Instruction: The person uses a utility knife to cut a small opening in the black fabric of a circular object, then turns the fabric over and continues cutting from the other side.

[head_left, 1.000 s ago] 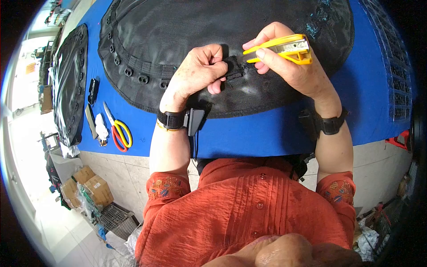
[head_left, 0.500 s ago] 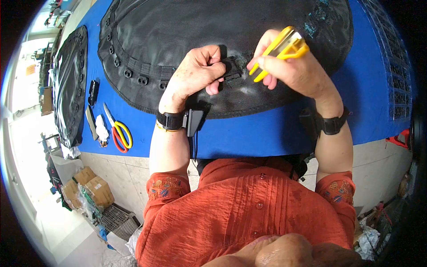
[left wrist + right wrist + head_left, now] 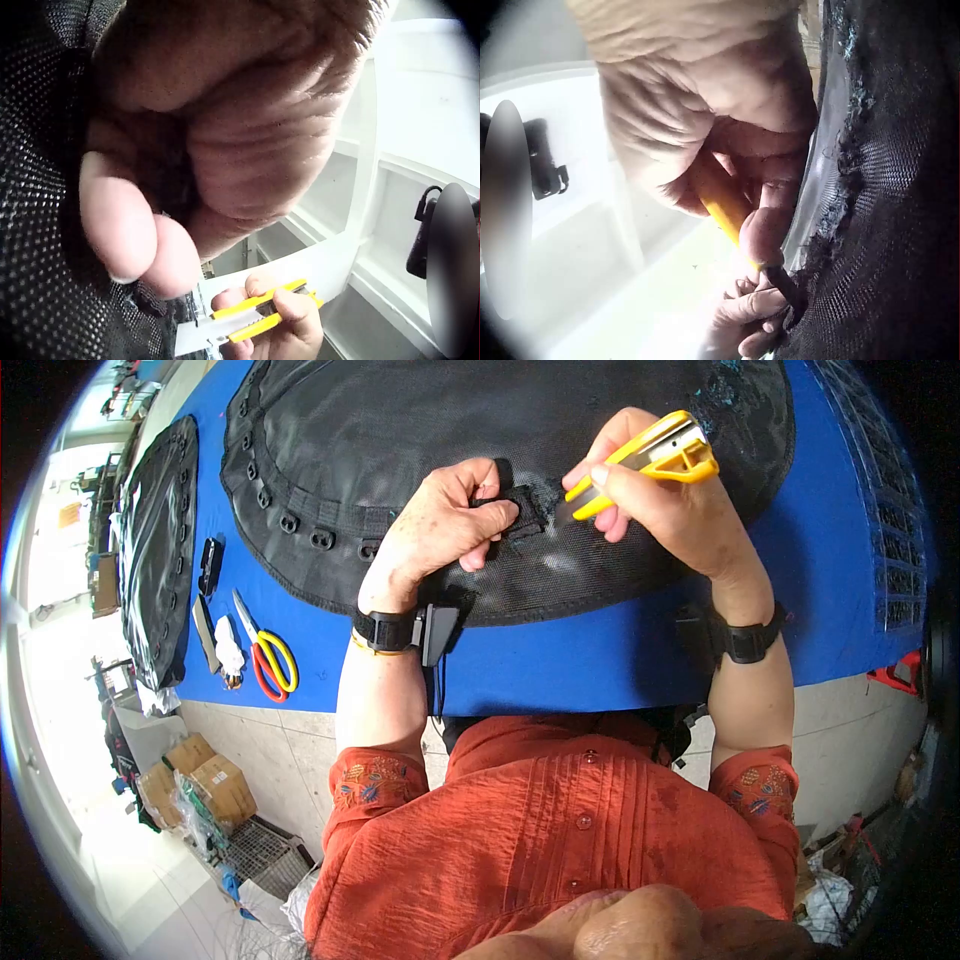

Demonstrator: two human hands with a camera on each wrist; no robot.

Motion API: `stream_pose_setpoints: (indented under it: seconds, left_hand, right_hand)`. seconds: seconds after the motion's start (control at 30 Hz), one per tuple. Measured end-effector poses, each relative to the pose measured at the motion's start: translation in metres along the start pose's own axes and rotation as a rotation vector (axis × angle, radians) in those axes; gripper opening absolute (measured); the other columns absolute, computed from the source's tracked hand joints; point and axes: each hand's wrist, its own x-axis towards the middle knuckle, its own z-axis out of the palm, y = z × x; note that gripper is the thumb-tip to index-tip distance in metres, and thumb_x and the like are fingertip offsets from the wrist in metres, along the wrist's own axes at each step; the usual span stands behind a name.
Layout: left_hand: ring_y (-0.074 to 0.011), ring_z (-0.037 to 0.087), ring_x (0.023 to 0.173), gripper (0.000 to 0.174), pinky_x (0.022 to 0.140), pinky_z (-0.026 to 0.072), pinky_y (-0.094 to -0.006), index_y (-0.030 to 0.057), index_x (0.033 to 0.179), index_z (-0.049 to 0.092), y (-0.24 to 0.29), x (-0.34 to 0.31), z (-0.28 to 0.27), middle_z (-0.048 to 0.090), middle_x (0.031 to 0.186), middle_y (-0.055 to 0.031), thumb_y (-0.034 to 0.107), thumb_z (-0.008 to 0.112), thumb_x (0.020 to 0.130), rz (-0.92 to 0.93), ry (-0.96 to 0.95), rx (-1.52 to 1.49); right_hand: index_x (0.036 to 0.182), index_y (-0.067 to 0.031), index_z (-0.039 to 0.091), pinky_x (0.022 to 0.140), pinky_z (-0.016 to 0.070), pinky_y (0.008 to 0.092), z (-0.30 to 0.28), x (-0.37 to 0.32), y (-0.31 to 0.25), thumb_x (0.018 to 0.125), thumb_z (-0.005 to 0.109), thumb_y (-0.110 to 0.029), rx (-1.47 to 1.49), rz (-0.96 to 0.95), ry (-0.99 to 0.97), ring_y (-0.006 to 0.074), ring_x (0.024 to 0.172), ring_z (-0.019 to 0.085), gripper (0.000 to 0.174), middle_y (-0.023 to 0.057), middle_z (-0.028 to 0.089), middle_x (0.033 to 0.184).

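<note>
A large piece of black mesh fabric (image 3: 600, 575) lies on the blue table. Near its middle the left hand (image 3: 440, 525) pinches a black strap piece (image 3: 522, 515) between thumb and curled fingers. To the right, the right hand (image 3: 675, 510) grips a yellow-handled cutter (image 3: 650, 458), its tip directed down-left at the mesh beside the strap piece. In the left wrist view the yellow tool (image 3: 259, 311) shows in the right hand (image 3: 289, 326). The right wrist view has the fingers wrapped around the yellow handle (image 3: 724, 202), close to the mesh (image 3: 885, 225). Whether the tip touches the mesh cannot be told.
Scissors with red and yellow handles (image 3: 272, 658) lie on the blue table (image 3: 560, 670) at the left, beside a black tool (image 3: 210, 565) and a white crumpled scrap (image 3: 228, 652). Another black fabric piece (image 3: 160, 560) is further left. A clear compartment tray (image 3: 898, 550) lies at the right edge.
The yellow tool has turned in the right hand and drawn back from the strap piece, first down, then slightly up and right. The left hand has stayed nearly in place, still pinching the strap piece.
</note>
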Motion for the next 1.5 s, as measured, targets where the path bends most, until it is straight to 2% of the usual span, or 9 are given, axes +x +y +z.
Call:
stream_pose_setpoints:
  seconds: [0.07,0.37,0.47,0.77,0.87,0.97,1.17,1.27,1.5]
  left_hand:
    - [-0.0058,0.048,0.044,0.027,0.040,0.0343,-0.0236,0.0117,0.086,0.047,0.001,-0.001,0.001,0.056,0.065,0.0013,0.003,0.070,0.098,-0.005,-0.006,0.016]
    - [-0.0066,0.050,0.045,0.019,0.040,0.0363,-0.0223,0.0078,0.101,0.050,0.002,-0.001,0.001,0.059,0.072,-0.0014,0.003,0.068,0.098,0.000,0.021,0.000]
    - [-0.0091,0.056,0.046,0.016,0.042,0.0448,-0.0248,0.0056,0.100,0.051,0.007,-0.002,0.000,0.061,0.065,-0.0020,0.003,0.067,0.096,0.000,0.015,-0.001]
    - [-0.0070,0.054,0.046,0.013,0.041,0.0411,-0.0213,0.0053,0.100,0.057,0.002,-0.001,0.001,0.060,0.070,-0.0007,0.014,0.065,0.105,0.010,0.034,0.023]
    - [-0.0071,0.055,0.047,0.012,0.040,0.0408,-0.0213,0.0051,0.101,0.057,0.000,-0.001,0.000,0.060,0.070,-0.0011,0.012,0.066,0.104,-0.002,0.023,0.018]
    - [-0.0086,0.059,0.046,0.010,0.041,0.0465,-0.0243,0.0017,0.100,0.057,0.001,-0.001,0.001,0.062,0.065,-0.0014,0.005,0.066,0.099,0.018,0.044,-0.005]
    - [-0.0071,0.054,0.048,0.014,0.041,0.0406,-0.0213,0.0045,0.111,0.054,-0.001,-0.001,0.001,0.059,0.072,-0.0005,0.006,0.064,0.102,0.007,0.019,0.008]
    - [-0.0098,0.058,0.045,0.015,0.041,0.0460,-0.0250,-0.0001,0.108,0.054,0.000,0.001,-0.001,0.061,0.063,-0.0016,0.002,0.063,0.097,0.019,0.014,-0.015]
    - [-0.0094,0.057,0.045,0.014,0.040,0.0450,-0.0251,0.0004,0.107,0.053,0.003,-0.001,-0.001,0.060,0.063,-0.0020,0.001,0.062,0.096,0.010,0.006,-0.021]
  right_hand:
    - [0.105,-0.0067,0.064,0.060,0.0586,0.0259,0.003,0.002,0.002,0.101,0.069,-0.014,0.003,-0.077,0.067,0.0120,0.068,0.072,0.010,0.0045,0.071,0.090]
    - [0.108,-0.0058,0.063,0.075,0.0588,0.0260,0.011,0.004,0.006,0.100,0.069,-0.010,0.098,-0.048,0.052,0.0098,0.086,0.071,0.011,0.0024,0.069,0.101]
    - [0.109,-0.0052,0.062,0.076,0.0589,0.0263,0.013,0.004,0.008,0.100,0.068,-0.009,0.093,-0.025,0.043,0.0102,0.087,0.071,0.011,0.0025,0.068,0.103]
    - [0.111,-0.0054,0.061,0.078,0.0591,0.0261,0.017,0.005,0.010,0.101,0.068,-0.010,0.075,-0.049,0.042,0.0092,0.088,0.069,0.013,0.0030,0.068,0.100]
    - [0.111,-0.0054,0.060,0.078,0.0594,0.0267,0.017,0.005,0.010,0.102,0.067,-0.010,0.102,-0.041,0.038,0.0091,0.088,0.069,0.012,0.0038,0.069,0.102]
    - [0.110,-0.0057,0.060,0.078,0.0593,0.0269,0.016,0.005,0.011,0.103,0.067,-0.010,0.075,-0.088,0.040,0.0086,0.087,0.069,0.011,0.0041,0.069,0.102]
    - [0.110,-0.0056,0.059,0.078,0.0590,0.0269,0.016,0.006,0.010,0.102,0.067,-0.010,0.072,-0.060,0.013,0.0096,0.087,0.069,0.012,0.0050,0.070,0.105]
    - [0.109,-0.0058,0.059,0.078,0.0589,0.0270,0.016,0.005,0.009,0.102,0.067,-0.010,0.072,-0.054,0.019,0.0102,0.087,0.069,0.011,0.0049,0.069,0.106]
    - [0.111,-0.0054,0.059,0.078,0.0591,0.0271,0.017,0.003,0.007,0.102,0.066,-0.010,0.018,-0.084,0.020,0.0103,0.089,0.069,0.012,0.0049,0.069,0.108]
